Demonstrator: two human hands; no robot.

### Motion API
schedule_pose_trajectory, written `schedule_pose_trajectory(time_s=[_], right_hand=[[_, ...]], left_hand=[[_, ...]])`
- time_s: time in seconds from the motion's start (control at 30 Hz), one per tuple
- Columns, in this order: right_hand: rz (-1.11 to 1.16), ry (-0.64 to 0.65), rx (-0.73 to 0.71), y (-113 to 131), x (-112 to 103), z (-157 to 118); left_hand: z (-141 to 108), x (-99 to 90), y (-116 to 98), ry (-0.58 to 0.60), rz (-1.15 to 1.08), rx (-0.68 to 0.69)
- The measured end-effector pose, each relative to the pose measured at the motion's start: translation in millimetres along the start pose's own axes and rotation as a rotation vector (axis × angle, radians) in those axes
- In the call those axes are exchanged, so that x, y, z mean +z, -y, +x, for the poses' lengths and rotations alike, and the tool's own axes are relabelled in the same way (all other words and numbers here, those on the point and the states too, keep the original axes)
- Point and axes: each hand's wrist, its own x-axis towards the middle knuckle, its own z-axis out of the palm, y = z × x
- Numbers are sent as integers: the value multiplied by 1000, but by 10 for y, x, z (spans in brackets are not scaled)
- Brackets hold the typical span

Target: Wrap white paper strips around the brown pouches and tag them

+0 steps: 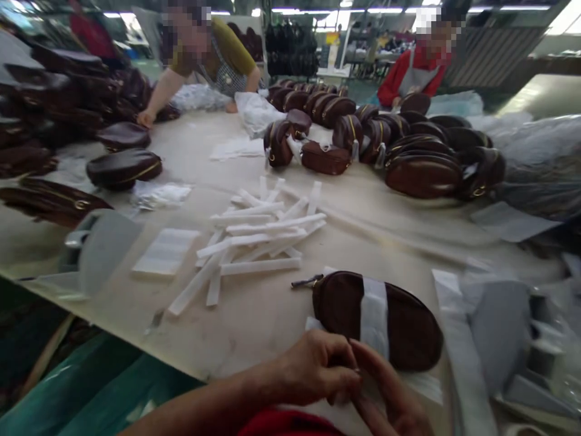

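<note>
Just in front of me lies a dark brown oval pouch (413,327) with a white paper band (374,315) across its middle. A zipper pull (307,282) sticks out at its left end. My left hand (320,366) is closed by the pouch's near side, thumb and fingers pinched together. My right hand (393,396) meets it there, its fingertips also pinched. Whatever the fingertips hold is too small or hidden to make out. Loose white paper strips (261,265) lie in a heap beyond my left hand.
A flat stack of white sheets (166,251) lies left of the strips. Grey tape dispensers stand at left (102,248) and right (499,333). Several brown bags (422,172) crowd the table's far right, and more are piled at left. Two people work across the table.
</note>
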Motion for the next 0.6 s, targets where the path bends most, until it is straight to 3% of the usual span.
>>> schedule_pose_trajectory(time_s=[0.1,0.2,0.37,0.5,0.6], right_hand=[[150,101,30,66,60,43],[242,166,105,167,106,70],[211,79,155,207,105,90],[330,56,218,202,138,132],[285,51,223,219,158,222]], left_hand=[[-39,31,-45,24,175,85],[-71,6,-110,-38,346,178],[-51,-57,-23,-164,320,176],[4,-59,138,-204,409,289],[13,-83,167,-283,405,333]])
